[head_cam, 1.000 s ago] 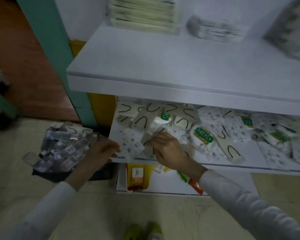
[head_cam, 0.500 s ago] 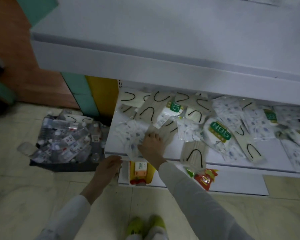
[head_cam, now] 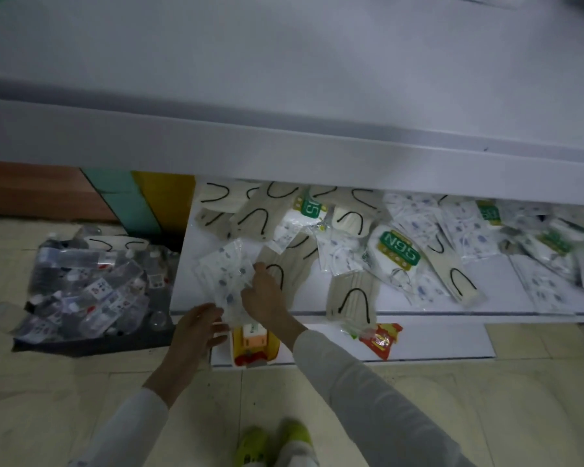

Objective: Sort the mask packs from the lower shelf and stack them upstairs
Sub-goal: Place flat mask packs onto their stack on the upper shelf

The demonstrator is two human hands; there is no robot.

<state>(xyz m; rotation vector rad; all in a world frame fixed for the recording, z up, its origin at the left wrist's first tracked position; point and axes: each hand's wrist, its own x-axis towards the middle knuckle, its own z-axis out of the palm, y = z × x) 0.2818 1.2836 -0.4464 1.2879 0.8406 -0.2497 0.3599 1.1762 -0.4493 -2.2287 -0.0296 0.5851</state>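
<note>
Many mask packs lie scattered on the white lower shelf (head_cam: 395, 306): beige packs with black loops (head_cam: 353, 294), white N95 packs with green labels (head_cam: 398, 252), and clear packs with a blue print (head_cam: 225, 276). My right hand (head_cam: 263, 294) rests on the blue-print packs near the shelf's front left edge, fingers curled onto them. My left hand (head_cam: 196, 326) is just below that edge, fingers spread and relaxed, touching the packs' lower end. The upper shelf (head_cam: 284, 96) fills the top of the view and hides the back of the lower one.
A dark tray of plastic bottles (head_cam: 85, 288) sits on the tiled floor at the left. On a bottom board lie a yellow-orange box (head_cam: 253, 342) and a red packet (head_cam: 381, 338). My green shoes (head_cam: 273, 444) stand below.
The view has dropped closer to the lower shelf. My right hand dragged the blue-print packs toward the front edge, and my left hand rose from below the shelf to meet them.
</note>
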